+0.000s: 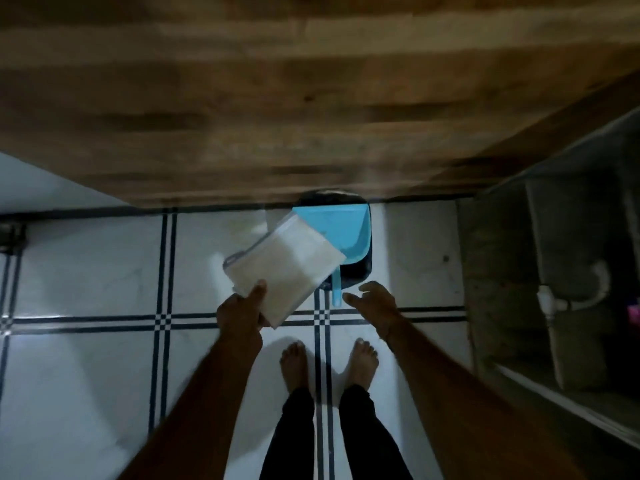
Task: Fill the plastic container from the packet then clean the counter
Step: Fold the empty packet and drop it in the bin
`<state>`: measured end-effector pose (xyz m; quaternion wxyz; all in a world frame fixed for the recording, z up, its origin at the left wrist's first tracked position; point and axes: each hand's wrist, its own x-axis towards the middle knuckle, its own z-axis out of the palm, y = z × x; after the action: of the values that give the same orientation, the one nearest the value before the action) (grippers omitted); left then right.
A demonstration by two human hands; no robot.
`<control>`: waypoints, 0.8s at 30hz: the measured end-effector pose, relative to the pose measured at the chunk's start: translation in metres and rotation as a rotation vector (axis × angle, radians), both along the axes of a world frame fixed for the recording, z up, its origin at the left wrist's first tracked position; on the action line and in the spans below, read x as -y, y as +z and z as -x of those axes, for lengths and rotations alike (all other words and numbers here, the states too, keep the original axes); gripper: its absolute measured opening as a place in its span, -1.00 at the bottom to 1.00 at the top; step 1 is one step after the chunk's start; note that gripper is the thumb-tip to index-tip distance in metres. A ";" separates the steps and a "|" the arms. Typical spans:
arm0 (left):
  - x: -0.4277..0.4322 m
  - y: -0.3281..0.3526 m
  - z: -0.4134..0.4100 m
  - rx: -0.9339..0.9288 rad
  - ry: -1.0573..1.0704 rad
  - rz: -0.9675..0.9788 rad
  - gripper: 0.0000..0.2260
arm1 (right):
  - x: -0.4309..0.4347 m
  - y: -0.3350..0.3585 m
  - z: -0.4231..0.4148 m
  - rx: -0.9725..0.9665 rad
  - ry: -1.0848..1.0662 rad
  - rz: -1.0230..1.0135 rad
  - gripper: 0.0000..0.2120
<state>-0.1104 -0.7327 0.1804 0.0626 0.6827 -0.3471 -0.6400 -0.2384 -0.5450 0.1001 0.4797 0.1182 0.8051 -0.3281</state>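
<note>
Tiled floor (86, 271): left hand (242, 317) grip pinches packet (284, 271).

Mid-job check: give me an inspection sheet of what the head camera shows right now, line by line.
Surface: white floor tiles with dark striped lines; wooden panel fills the top of the view.
Job's things: clear plastic packet of white contents, tilted over the floor; no container seen.
Clutter: blue plastic dustpan on a dark object, against the wooden panel.
Grippers: left hand pinches the packet's lower corner; right hand open, beside the dustpan handle, not touching.
Cables: nothing seen.
Surroundings: concrete shelf unit with white drain pipe at right; bare feet below.
</note>
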 end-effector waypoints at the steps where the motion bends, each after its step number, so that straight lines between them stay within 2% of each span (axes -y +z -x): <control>1: 0.003 -0.025 0.003 0.009 0.016 -0.007 -0.84 | 0.007 -0.027 0.000 0.030 0.003 -0.018 -0.42; 3: 0.007 -0.070 0.006 0.039 0.060 -0.020 -0.86 | 0.017 -0.073 0.000 0.088 -0.016 -0.038 -0.26; 6: 0.008 -0.122 0.012 0.055 0.083 -0.079 -0.83 | 0.031 -0.136 -0.004 0.181 -0.112 -0.037 -0.17; 9: 0.005 -0.152 0.014 0.042 0.095 -0.132 -0.72 | 0.037 -0.179 -0.010 0.205 -0.217 0.003 -0.26; 11: 0.005 -0.162 0.017 0.060 0.107 -0.149 -0.66 | 0.040 -0.189 -0.011 0.176 -0.275 0.011 -0.44; 14: 0.003 -0.161 0.025 0.044 0.105 -0.176 -0.77 | 0.038 -0.168 -0.013 0.100 -0.287 0.048 -0.76; 16: 0.001 -0.152 0.033 0.036 0.086 -0.183 -0.77 | 0.027 -0.143 -0.016 0.077 -0.340 0.162 -0.83; 18: -0.002 -0.142 0.043 0.018 0.073 -0.189 -0.72 | 0.009 -0.121 -0.020 -0.028 -0.374 0.180 -0.93; 20: -0.006 -0.132 0.057 -0.010 0.089 -0.204 -0.71 | -0.014 -0.104 -0.023 -0.134 -0.444 0.120 -0.89; 22: -0.010 -0.126 0.072 -0.022 0.114 -0.221 -0.75 | -0.037 -0.089 -0.023 -0.152 -0.613 0.094 -0.85; 24: -0.014 -0.130 0.091 0.006 0.127 -0.245 -0.79 | -0.059 -0.073 -0.021 -0.165 -0.691 0.083 -0.89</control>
<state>-0.2011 -0.7186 0.0506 0.0182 0.7077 -0.2227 -0.6703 -0.2177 -0.4865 0.0267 0.2783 0.3371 0.7395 -0.5119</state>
